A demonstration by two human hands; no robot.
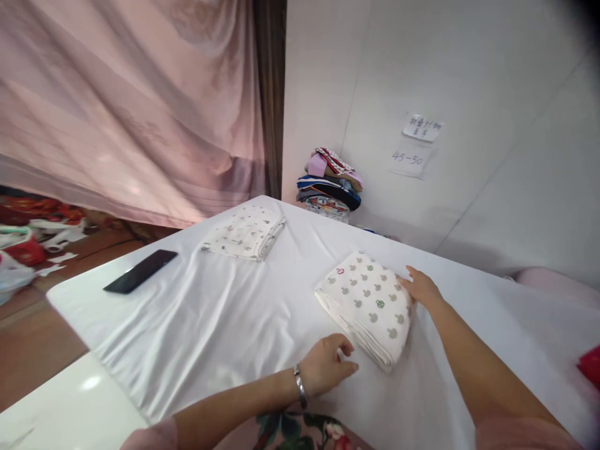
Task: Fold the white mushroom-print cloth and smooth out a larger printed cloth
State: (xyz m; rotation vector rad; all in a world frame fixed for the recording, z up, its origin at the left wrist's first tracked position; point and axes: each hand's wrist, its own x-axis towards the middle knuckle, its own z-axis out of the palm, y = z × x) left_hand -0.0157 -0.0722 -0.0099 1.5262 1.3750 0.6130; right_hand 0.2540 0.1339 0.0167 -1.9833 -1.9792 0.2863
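A thick folded white cloth (368, 294) with grey, green and red prints lies on the white-covered table (225, 319). Its layered edges face me. My right hand (422, 289) touches the cloth's far right edge with fingers apart, not visibly gripping it. Just short of the cloth's near left edge, my left hand (327, 365) is held with loosely bent fingers, a gap between thumb and fingers, and nothing in it. A silver bracelet (300, 386) circles the left wrist. Farther left, a second folded white cloth (246, 232) with small dark prints lies flat, apart from both hands.
A black phone-like slab (140, 271) lies near the table's left edge. Folded clothes (330, 184) are stacked by the wall at the far corner. A pink curtain (140, 106) hangs at left. Paper notes (412, 159) are on the wall. Something red (590, 365) shows at right.
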